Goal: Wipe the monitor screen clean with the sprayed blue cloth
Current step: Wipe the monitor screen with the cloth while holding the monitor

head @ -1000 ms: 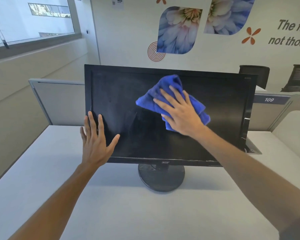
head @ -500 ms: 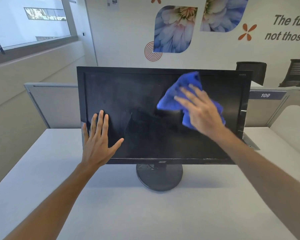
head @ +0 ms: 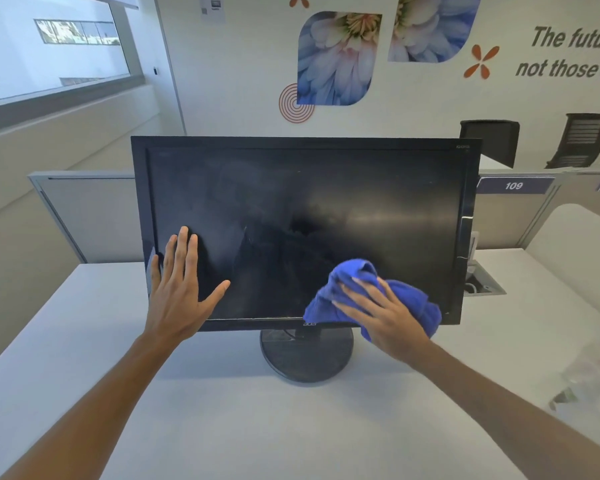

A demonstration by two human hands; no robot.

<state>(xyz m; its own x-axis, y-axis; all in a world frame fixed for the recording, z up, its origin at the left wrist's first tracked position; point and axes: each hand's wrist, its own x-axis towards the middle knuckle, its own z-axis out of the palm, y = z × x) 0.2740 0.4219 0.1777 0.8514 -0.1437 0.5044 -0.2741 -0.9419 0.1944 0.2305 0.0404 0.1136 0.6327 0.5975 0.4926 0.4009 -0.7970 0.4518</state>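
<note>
A black monitor (head: 302, 209) stands on a round base (head: 307, 355) on a white desk, its dark screen showing faint smears. My right hand (head: 383, 313) presses a crumpled blue cloth (head: 413, 303) flat against the screen's lower right part, fingers spread and straight over the cloth. My left hand (head: 179, 289) lies flat against the lower left corner of the screen, fingers straight and thumb spread, bracing the monitor.
The white desk (head: 222, 410) spreads in front of the monitor. A cable hatch (head: 484, 284) sits in the desk right of the screen. Grey partitions (head: 84, 216) stand behind, and black office chairs (head: 584, 140) at the far right. A blurred clear object (head: 582, 382) is at the right edge.
My right hand has swept the blue cloth from the screen's upper middle to the upper right, then down to the lower right. My left hand has stayed at the lower left corner.
</note>
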